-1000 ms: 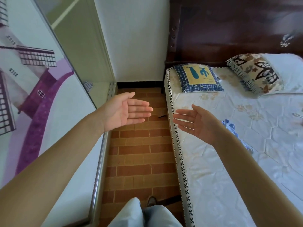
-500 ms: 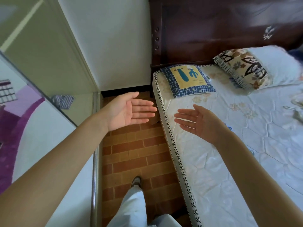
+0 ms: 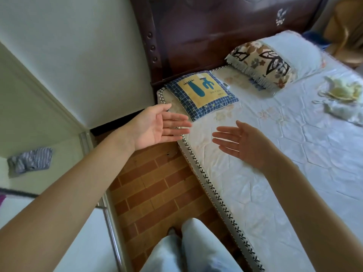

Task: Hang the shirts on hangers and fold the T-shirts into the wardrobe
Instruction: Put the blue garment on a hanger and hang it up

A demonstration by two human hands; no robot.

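Note:
My left hand (image 3: 157, 126) is held out flat, palm facing right, over the gap between floor and bed, holding nothing. My right hand (image 3: 243, 144) faces it, fingers spread, above the mattress (image 3: 294, 183), also empty. A folded blue-striped garment (image 3: 30, 160) lies inside the open wardrobe (image 3: 39, 118) at the left. A crumpled pale yellow and white garment (image 3: 341, 95) lies on the mattress at the far right.
A blue checked cushion (image 3: 202, 93) and a floral pillow (image 3: 261, 61) lie at the head of the bed, against a dark wooden headboard (image 3: 225, 32). A narrow brick-patterned floor strip (image 3: 157, 193) runs between wardrobe and bed. My legs (image 3: 192, 250) are at the bottom.
The view has swung right and toward the bed. The wardrobe's painted door has left the frame, its inside with the striped garment shows more, and the yellow garment has come into view. Both hands stay open.

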